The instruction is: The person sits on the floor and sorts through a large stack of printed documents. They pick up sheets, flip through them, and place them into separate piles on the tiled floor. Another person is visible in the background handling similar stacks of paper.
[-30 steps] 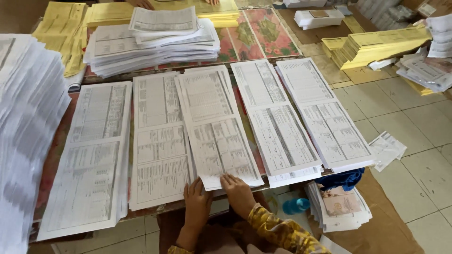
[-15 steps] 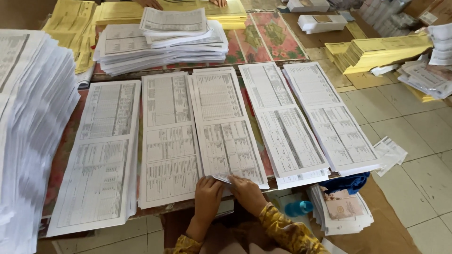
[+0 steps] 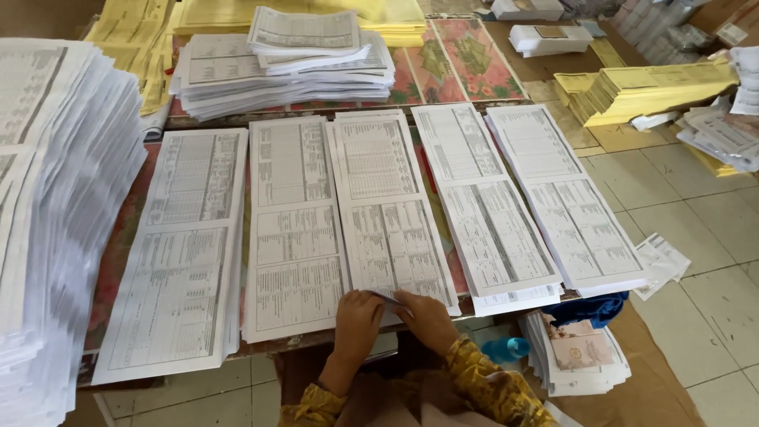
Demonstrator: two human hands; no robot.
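Both hands sit at the near edge of the table, wrists bent up out of patterned yellow sleeves. The left hand (image 3: pixel 357 318) lies knuckles-up with its fingers curled over the bottom edge of the middle stack of printed sheets (image 3: pixel 389 212), and the right hand (image 3: pixel 428 318) meets it from the other side — thumb and fingers pinched on the lifted corner of the top sheet, so both hands are closed on paper at that one spot. That stack is the third of five long piles laid side by side across the table; to its left lies another long stack (image 3: pixel 294 225) just beside it, and beyond that a wider pile (image 3: pixel 180 251). Two more piles (image 3: pixel 531 196) fan off to the right, overhanging the table edge. A tall heap of white sheets (image 3: pixel 55 205) crowds the left side, a loose mound of printed paper (image 3: pixel 285 63) sits behind the row, and yellow bundles (image 3: pixel 656 88) rest on the tiled floor to the right. Compared with a second ago, the hands have drawn closer together on the same corner, and the view has tipped slightly nearer the table.
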